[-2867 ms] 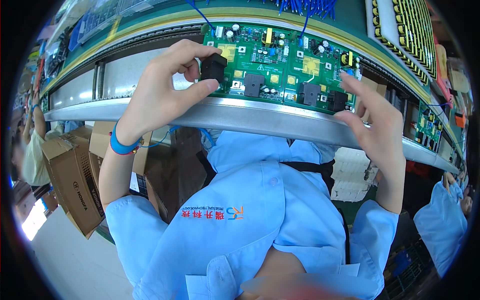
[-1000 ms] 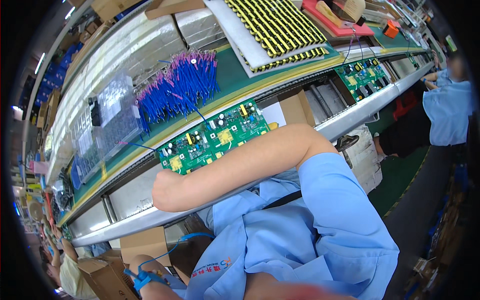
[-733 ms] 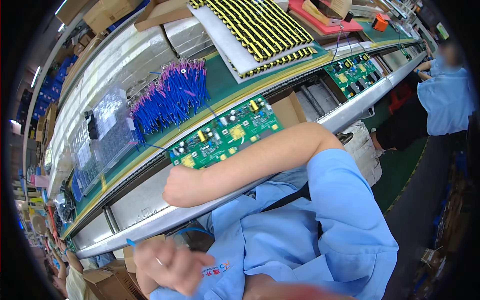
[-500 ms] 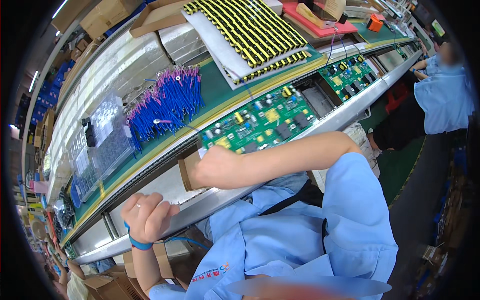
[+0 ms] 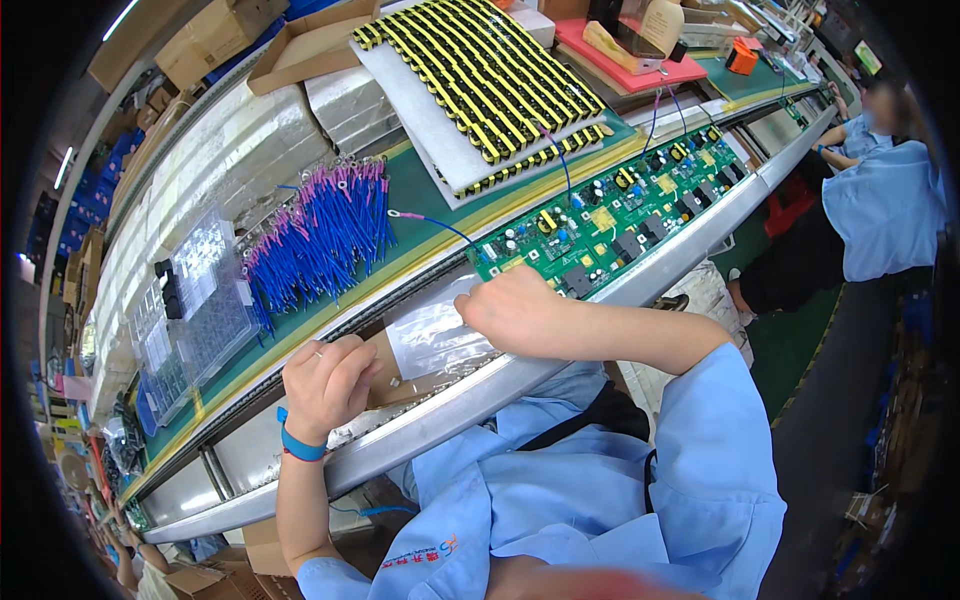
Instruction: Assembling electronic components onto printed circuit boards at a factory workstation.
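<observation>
1 clear plastic compartment box (image 5: 222, 325) lies on the green bench top, to the left of and beyond the left hand, with a few black parts (image 5: 168, 288) on it. Nearer that hand, straight beyond it, a thick bundle of blue wires (image 5: 325, 245) with pink sleeves and ring ends is spread on the bench. The left hand (image 5: 328, 385), a blue band (image 5: 300, 440) around its wrist, hangs over the metal rail with its fingers curled inward; whether anything is in them I cannot tell. Just right of it lie brown cardboard (image 5: 405, 388) and a clear plastic bag (image 5: 435, 325), filling the space between the 2 hands. Beyond the bag and the right hand, yellow-and-black components (image 5: 490, 80) stand in rows on white foam (image 5: 422, 140). The right hand (image 5: 515, 312) is bunched narrow at the near left end of the green circuit boards (image 5: 622, 232); its fingertips are hidden, so I cannot tell if it grips them. The boards run away to its right along the rail (image 5: 590, 325). Farther right and beyond are a pink-red pad (image 5: 690, 70), an orange object (image 5: 742, 58) and 1 co-worker in a light blue shirt (image 5: 885, 220).
</observation>
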A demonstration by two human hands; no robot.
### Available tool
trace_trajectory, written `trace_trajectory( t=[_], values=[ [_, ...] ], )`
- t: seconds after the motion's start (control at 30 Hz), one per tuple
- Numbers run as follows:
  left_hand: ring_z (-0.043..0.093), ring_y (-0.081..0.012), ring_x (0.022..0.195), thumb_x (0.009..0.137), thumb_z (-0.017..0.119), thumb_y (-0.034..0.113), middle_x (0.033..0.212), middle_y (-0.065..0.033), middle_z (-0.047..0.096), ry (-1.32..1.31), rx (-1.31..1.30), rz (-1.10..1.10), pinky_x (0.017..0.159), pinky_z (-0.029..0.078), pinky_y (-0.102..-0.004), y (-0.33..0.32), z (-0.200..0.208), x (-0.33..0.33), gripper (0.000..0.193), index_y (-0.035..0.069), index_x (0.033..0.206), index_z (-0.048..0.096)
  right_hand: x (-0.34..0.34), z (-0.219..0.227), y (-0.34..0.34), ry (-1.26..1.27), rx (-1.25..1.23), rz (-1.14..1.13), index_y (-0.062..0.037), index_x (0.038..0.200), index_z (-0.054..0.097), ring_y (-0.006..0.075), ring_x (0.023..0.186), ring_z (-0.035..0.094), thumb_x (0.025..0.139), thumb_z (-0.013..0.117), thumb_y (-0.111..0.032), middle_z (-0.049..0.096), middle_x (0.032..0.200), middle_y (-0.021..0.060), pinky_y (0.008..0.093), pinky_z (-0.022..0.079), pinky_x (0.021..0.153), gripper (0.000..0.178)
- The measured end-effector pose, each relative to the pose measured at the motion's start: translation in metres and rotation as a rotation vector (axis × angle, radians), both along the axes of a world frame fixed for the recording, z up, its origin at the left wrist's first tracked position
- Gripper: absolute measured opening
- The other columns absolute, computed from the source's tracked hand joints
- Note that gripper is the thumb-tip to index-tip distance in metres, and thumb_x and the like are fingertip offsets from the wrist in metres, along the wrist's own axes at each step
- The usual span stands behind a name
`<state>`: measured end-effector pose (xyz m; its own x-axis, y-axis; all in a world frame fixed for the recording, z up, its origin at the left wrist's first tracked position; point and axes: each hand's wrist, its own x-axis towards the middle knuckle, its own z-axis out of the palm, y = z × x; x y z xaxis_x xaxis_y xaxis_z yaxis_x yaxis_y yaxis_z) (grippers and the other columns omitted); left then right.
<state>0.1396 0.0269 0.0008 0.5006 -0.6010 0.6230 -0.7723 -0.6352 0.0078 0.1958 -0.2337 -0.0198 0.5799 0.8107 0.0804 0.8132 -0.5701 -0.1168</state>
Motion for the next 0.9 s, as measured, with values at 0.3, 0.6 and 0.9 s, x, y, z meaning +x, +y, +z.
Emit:
trace_trajectory(
  t=[0.3,0.6,0.9],
  values=[
    [0.058,-0.0186,0.06,0.072,0.073,0.006,0.087,-0.0059,0.065,0.046,-0.045,0.03,0.052,0.042,-0.0285,0.009,-0.011,0.002,0.033,0.009,0.102,0.059,-0.001,0.002,-0.021,0.022,-0.026,-0.18,-0.0042,0.084,0.059,0.0283,0.065,0.066,0.071,0.058,-0.005,0.063,0.075,0.0112,0.0395,0.051,0.05,0.013],
    [0.06,-0.0179,0.064,0.068,0.072,0.002,0.086,-0.0052,0.065,0.058,-0.033,-0.005,0.053,0.043,-0.0275,0.003,-0.005,0.0,0.037,0.007,0.101,0.059,0.012,-0.005,-0.076,-0.105,-0.037,-0.532,-0.0094,0.08,0.057,0.0299,0.064,0.064,0.078,0.06,-0.012,0.064,0.074,0.0085,0.0424,0.05,0.053,0.005],
    [0.057,-0.0182,0.061,0.063,0.07,0.01,0.087,-0.0039,0.063,0.068,0.009,0.048,0.054,0.045,-0.0298,0.009,-0.011,-0.007,0.036,0.009,0.098,0.062,0.038,-0.016,-0.116,-0.137,-0.046,-0.771,-0.0112,0.088,0.062,0.0336,0.076,0.064,0.083,0.06,-0.017,0.066,0.081,0.0135,0.0442,0.049,0.065,0.008]
  ],
)
